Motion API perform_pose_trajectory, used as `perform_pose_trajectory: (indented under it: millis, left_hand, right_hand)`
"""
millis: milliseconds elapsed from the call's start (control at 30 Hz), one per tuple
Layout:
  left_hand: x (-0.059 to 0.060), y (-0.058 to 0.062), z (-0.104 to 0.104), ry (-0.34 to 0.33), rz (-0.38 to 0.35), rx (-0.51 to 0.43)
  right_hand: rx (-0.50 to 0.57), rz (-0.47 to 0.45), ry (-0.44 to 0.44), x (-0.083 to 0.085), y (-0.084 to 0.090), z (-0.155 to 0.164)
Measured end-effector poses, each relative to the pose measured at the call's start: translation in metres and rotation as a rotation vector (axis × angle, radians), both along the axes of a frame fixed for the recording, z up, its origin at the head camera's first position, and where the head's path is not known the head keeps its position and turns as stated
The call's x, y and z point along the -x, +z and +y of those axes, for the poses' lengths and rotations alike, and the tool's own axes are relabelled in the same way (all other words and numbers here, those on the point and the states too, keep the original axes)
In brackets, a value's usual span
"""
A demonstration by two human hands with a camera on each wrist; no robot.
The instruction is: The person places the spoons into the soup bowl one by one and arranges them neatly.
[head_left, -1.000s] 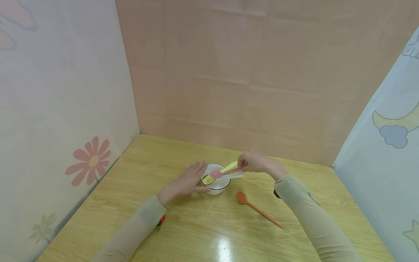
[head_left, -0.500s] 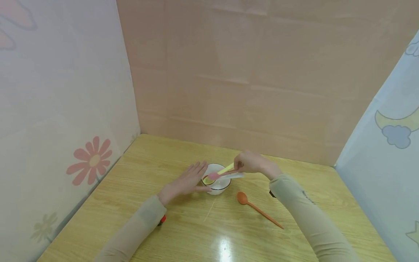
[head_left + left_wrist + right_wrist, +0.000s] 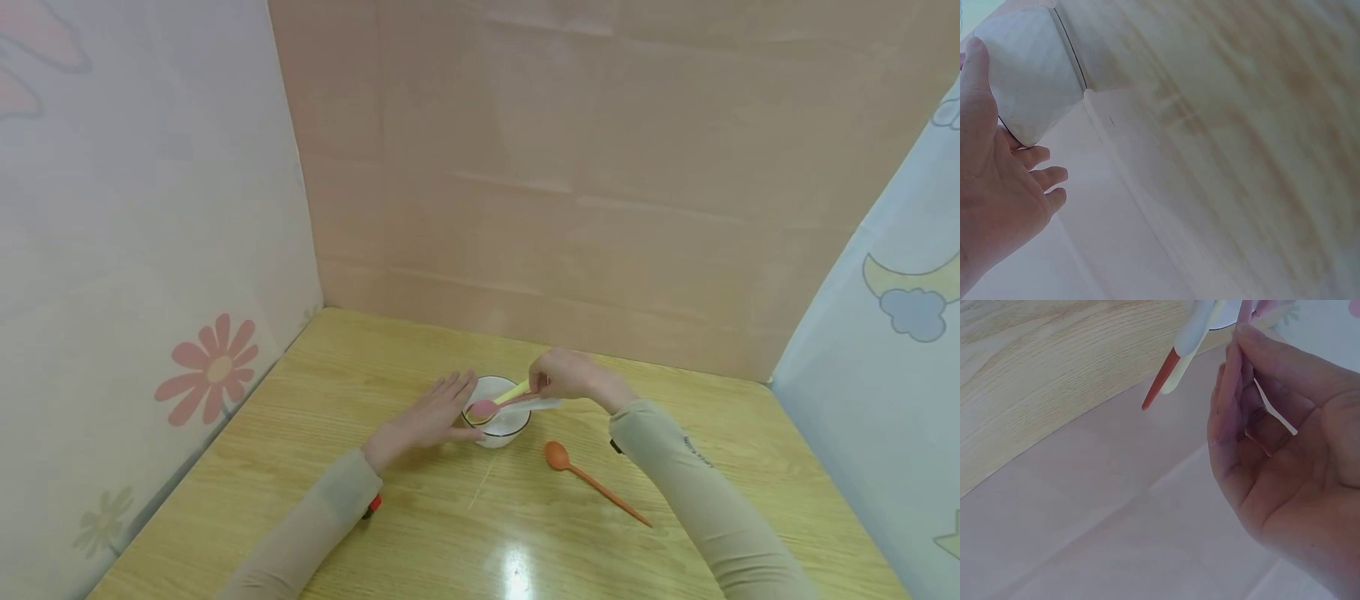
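Observation:
A white bowl [image 3: 501, 437] with a dark rim stands on the table. My left hand [image 3: 427, 417] holds its left side, thumb at the near side and fingers at the far side; in the left wrist view the thumb presses the bowl's wall [image 3: 1035, 69]. My right hand [image 3: 568, 375] pinches the handle of a pink spoon [image 3: 483, 409], whose head is over the bowl. A yellow spoon [image 3: 512, 394] and a white spoon [image 3: 542, 404] lean in the bowl, handles to the right. In the right wrist view, a red-brown handle end [image 3: 1161, 378] shows beside the white one.
An orange spoon [image 3: 596, 483] lies on the wooden table [image 3: 420, 542], right of the bowl and nearer me. A pinkish-brown backdrop [image 3: 525, 208] rises behind the table. Printed cloth walls [image 3: 187, 208] flank both sides.
My right hand has moved a little left and lowered the pink spoon's head further into the bowl's opening. The left hand stays at the bowl.

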State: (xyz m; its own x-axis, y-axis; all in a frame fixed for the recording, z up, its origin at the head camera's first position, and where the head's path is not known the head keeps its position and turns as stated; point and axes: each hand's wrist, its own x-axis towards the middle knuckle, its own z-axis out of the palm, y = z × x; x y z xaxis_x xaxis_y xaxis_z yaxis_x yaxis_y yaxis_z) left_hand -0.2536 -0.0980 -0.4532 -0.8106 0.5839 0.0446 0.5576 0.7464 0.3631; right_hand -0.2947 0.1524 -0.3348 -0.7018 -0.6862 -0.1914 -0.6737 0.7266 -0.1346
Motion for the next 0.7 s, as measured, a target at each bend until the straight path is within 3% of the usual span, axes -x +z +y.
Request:
perform_pose_trajectory:
  millis: [700]
  left_hand:
    - [0.001,-0.002,-0.001,-0.011,-0.009,-0.025]
  right_hand:
    - [-0.006,0.021,-0.011,-0.001,-0.007,-0.011]
